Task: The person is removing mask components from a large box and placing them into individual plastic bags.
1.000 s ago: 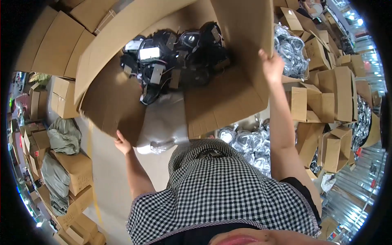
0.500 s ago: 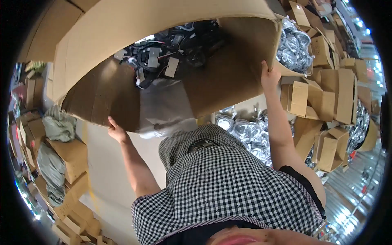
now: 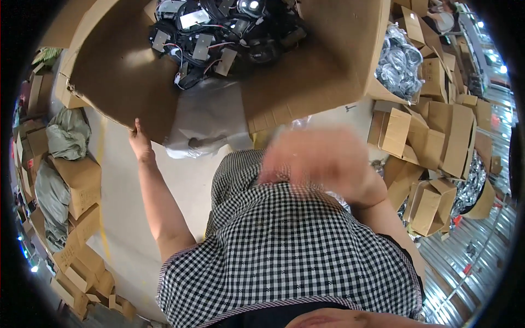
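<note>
A large cardboard box (image 3: 306, 76) is tipped toward me, its open side facing my body. Inside lies a heap of black cabled parts (image 3: 240, 41) with pale rectangular tags and thin wires. A translucent plastic bag (image 3: 206, 117) hangs over the box's near edge. My left hand (image 3: 141, 145) is closed on that edge at the left, thumb pointing up. Off the box, my right hand (image 3: 320, 158) passes in front of my checked apron (image 3: 295, 235); motion smears its fingers, so whether it holds anything cannot be made out.
At the right, a carton holds silvery wrapped bundles (image 3: 398, 63), with several open cartons (image 3: 451, 134) stacked nearby. Grey sacks (image 3: 53, 202) lie on boxes at the left. A yellow line (image 3: 103, 218) runs along the floor (image 3: 128, 202).
My right hand has let go of the box's right edge and moved left and down, in front of my body. The box sits higher in view, showing more of its contents.
</note>
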`<move>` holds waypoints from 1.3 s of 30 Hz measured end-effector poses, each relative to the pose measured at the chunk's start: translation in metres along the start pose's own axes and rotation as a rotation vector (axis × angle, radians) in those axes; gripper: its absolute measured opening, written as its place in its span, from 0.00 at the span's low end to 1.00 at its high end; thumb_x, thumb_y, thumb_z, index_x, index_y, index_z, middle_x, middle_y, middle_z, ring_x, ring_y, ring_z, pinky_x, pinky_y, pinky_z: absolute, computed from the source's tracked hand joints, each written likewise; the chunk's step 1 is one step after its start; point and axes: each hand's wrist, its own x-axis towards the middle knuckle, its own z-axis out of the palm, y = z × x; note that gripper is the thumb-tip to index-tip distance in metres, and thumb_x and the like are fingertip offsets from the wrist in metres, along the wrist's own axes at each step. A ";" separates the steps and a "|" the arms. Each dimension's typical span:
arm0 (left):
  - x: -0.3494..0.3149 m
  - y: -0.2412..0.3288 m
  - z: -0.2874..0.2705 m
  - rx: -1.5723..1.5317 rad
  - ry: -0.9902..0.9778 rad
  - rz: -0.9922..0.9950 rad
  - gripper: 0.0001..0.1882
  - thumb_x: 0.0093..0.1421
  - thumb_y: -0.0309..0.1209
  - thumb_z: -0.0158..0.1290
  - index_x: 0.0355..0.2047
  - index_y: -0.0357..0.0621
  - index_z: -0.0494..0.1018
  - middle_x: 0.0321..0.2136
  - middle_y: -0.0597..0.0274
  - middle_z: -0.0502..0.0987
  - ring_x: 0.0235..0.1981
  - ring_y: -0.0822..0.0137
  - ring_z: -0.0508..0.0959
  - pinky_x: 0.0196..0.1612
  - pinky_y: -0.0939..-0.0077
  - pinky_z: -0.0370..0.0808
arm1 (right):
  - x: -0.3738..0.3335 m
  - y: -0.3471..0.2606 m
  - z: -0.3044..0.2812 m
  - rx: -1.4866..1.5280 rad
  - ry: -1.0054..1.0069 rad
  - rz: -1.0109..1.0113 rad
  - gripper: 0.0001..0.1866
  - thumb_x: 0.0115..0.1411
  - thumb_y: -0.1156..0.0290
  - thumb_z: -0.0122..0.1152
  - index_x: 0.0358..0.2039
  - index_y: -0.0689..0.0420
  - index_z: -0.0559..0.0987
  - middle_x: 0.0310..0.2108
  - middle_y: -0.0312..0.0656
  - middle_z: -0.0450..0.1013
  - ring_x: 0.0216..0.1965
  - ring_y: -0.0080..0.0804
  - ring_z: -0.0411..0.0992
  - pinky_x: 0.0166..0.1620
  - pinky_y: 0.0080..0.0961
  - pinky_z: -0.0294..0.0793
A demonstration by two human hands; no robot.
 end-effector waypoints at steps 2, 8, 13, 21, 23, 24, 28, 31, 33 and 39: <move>-0.004 -0.009 -0.008 -0.228 -0.050 0.072 0.25 0.63 0.43 0.49 0.52 0.36 0.66 0.44 0.57 0.74 0.46 0.66 0.71 0.53 0.74 0.64 | 0.008 -0.021 0.044 0.589 -0.056 -0.208 0.10 0.58 0.77 0.50 0.25 0.70 0.76 0.29 0.53 0.75 0.26 0.42 0.75 0.29 0.30 0.77; -0.091 -0.002 -0.014 -0.190 0.284 0.135 0.22 0.60 0.30 0.50 0.53 0.35 0.63 0.53 0.59 0.66 0.50 0.67 0.67 0.52 0.75 0.63 | 0.014 0.063 0.026 -0.253 -0.138 0.175 0.07 0.55 0.67 0.59 0.31 0.56 0.78 0.27 0.39 0.75 0.26 0.37 0.72 0.30 0.29 0.71; -0.144 -0.026 -0.006 -0.171 0.204 0.016 0.19 0.60 0.26 0.47 0.52 0.36 0.64 0.44 0.60 0.70 0.42 0.71 0.69 0.48 0.78 0.66 | 0.001 0.254 0.042 -0.739 -0.348 0.579 0.13 0.52 0.59 0.60 0.33 0.52 0.81 0.34 0.45 0.76 0.40 0.42 0.73 0.43 0.37 0.71; -0.186 -0.023 -0.016 -0.319 0.088 -0.035 0.15 0.61 0.21 0.45 0.48 0.36 0.67 0.42 0.61 0.72 0.41 0.71 0.72 0.48 0.79 0.67 | 0.002 0.299 0.046 -0.688 -0.523 0.780 0.12 0.52 0.63 0.57 0.35 0.53 0.80 0.36 0.45 0.76 0.40 0.43 0.73 0.43 0.35 0.71; -0.188 -0.011 -0.010 -0.352 -0.107 0.085 0.12 0.61 0.23 0.45 0.45 0.37 0.70 0.41 0.61 0.74 0.39 0.71 0.73 0.44 0.78 0.69 | 0.003 0.293 0.041 -0.638 -0.409 0.753 0.11 0.53 0.65 0.56 0.35 0.54 0.80 0.36 0.45 0.76 0.39 0.43 0.73 0.43 0.34 0.72; -0.189 0.000 -0.006 -0.359 -0.100 0.084 0.12 0.61 0.23 0.45 0.45 0.37 0.70 0.41 0.61 0.74 0.39 0.71 0.73 0.44 0.78 0.69 | 0.005 0.281 0.042 -0.569 -0.318 0.731 0.10 0.54 0.66 0.55 0.34 0.55 0.79 0.36 0.45 0.75 0.39 0.44 0.73 0.42 0.34 0.72; -0.190 0.055 0.034 -0.446 -0.437 -0.174 0.09 0.62 0.27 0.47 0.41 0.38 0.72 0.37 0.60 0.76 0.35 0.70 0.75 0.38 0.79 0.71 | 0.003 0.228 0.053 -0.612 -0.189 0.530 0.09 0.55 0.65 0.54 0.30 0.54 0.78 0.33 0.44 0.75 0.38 0.42 0.73 0.40 0.36 0.72; -0.174 0.066 0.056 -0.655 -0.420 -0.349 0.08 0.61 0.29 0.50 0.39 0.39 0.72 0.34 0.60 0.77 0.32 0.69 0.76 0.34 0.78 0.72 | -0.016 0.218 0.060 -0.849 -0.227 0.196 0.08 0.53 0.65 0.57 0.30 0.55 0.77 0.28 0.42 0.72 0.33 0.41 0.71 0.36 0.35 0.71; -0.162 0.061 0.062 -0.774 -0.328 -0.397 0.06 0.59 0.30 0.55 0.34 0.41 0.73 0.29 0.63 0.77 0.29 0.69 0.77 0.31 0.77 0.73 | -0.021 0.194 0.064 -0.923 -0.237 0.215 0.09 0.52 0.63 0.58 0.31 0.53 0.77 0.28 0.41 0.71 0.35 0.39 0.71 0.39 0.34 0.71; -0.183 0.073 0.079 -0.788 -0.492 -0.387 0.06 0.55 0.30 0.59 0.29 0.45 0.72 0.27 0.64 0.77 0.28 0.69 0.76 0.34 0.75 0.74 | -0.028 0.152 0.063 -0.614 0.021 0.449 0.11 0.50 0.62 0.59 0.32 0.53 0.78 0.30 0.40 0.73 0.37 0.41 0.71 0.40 0.34 0.72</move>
